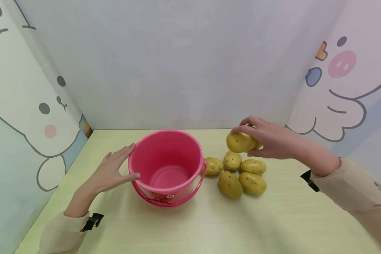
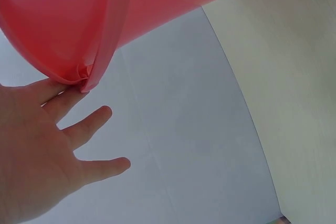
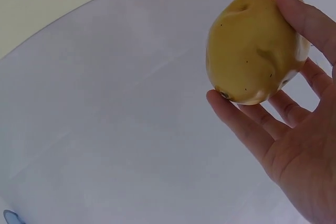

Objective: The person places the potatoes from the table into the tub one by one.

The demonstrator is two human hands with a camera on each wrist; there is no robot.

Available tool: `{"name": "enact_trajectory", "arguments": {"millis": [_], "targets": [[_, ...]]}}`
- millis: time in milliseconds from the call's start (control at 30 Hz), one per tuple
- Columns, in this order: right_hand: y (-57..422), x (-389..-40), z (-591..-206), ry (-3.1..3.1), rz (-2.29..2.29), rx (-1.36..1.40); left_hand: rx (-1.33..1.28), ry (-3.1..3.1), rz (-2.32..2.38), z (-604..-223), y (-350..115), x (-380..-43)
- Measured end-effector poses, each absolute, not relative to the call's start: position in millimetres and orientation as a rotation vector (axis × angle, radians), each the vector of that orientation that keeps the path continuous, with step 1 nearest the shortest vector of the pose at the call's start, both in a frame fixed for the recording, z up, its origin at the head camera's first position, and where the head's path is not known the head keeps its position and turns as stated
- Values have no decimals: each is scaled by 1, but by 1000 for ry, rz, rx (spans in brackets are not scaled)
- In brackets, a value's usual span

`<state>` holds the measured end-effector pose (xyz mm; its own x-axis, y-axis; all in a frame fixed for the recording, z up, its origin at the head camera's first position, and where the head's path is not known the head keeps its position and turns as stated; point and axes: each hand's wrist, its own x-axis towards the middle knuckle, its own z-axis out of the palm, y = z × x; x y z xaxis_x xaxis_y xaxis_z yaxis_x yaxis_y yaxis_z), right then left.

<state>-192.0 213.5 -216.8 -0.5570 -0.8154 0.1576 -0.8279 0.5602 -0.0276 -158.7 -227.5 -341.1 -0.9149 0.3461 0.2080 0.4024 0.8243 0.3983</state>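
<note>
In the head view, a pink bucket (image 1: pixel 165 134) stands upright on the table, its handle (image 1: pixel 197 188) lowered to the near side. At the bucket's left rim is my left hand (image 1: pixel 114 173), touching it with spread, mostly straight fingers; the left wrist view shows this hand (image 2: pixel 47 150) against the rim by the handle joint. My right hand (image 1: pixel 270 139) grips a yellow potato (image 1: pixel 240 141) above the table, right of the bucket. Thumb and fingertips hold that potato (image 3: pixel 252 51) from opposite sides in the right wrist view. Nothing is visible inside the bucket.
Several potatoes (image 1: pixel 252 183) lie grouped on the table (image 1: pixel 190 233) beneath and in front of my right hand, the leftmost potato (image 1: pixel 212 165) close beside the bucket. A pale wall (image 1: pixel 184 67) rises behind the table, with cartoon-printed panels (image 1: pixel 28 106) at both sides.
</note>
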Motion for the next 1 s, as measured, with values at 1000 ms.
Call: {"name": "enact_trajectory", "arguments": {"millis": [1000], "targets": [[110,-220,-172,-2735,216,1601,-595,-2876,-696,-338,-225,-157]]}}
